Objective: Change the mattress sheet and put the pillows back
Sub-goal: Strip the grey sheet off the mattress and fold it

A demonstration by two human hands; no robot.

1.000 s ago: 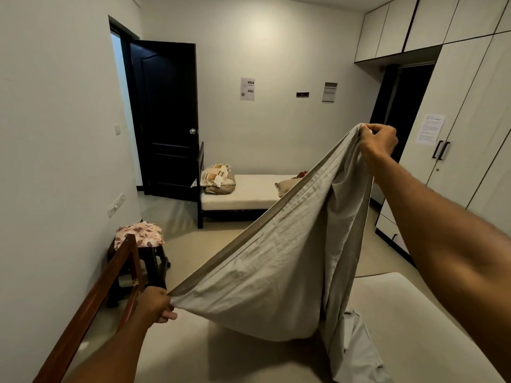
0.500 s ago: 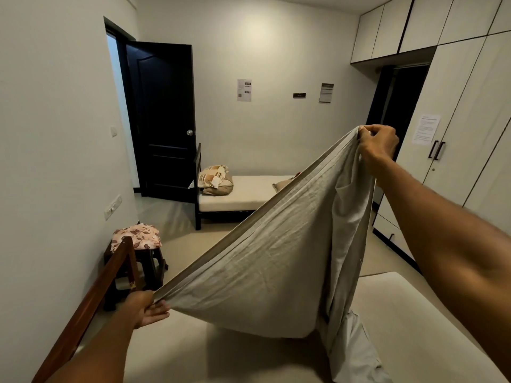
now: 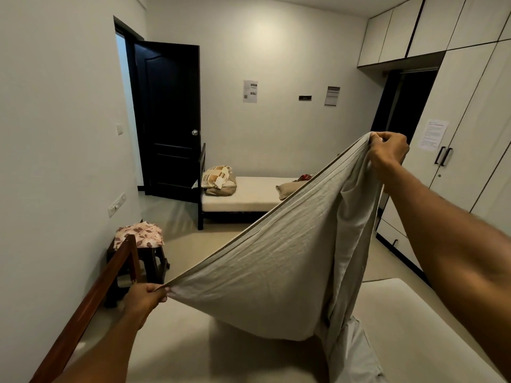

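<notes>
White-walled bedroom, bare cream mattress (image 3: pixel 414 327) below. A wrinkled grey cotton sheet (image 3: pixel 276 258) is being spread: one edge is pinched low in the left hand (image 3: pixel 146 298), another clenched high in the right hand (image 3: pixel 388 152). Next, judged: it should be opened flat over the mattress.

Both arms stretched forward, bare to the elbow. Left hand (image 3: pixel 146 297) low, fingers curled and pinching a gathered edge of cloth between thumb and fingertips. Right hand (image 3: pixel 388 150) raised high and well apart from the left, knuckles up, fist closed round another bunched edge, forearm angled upward.
</notes>
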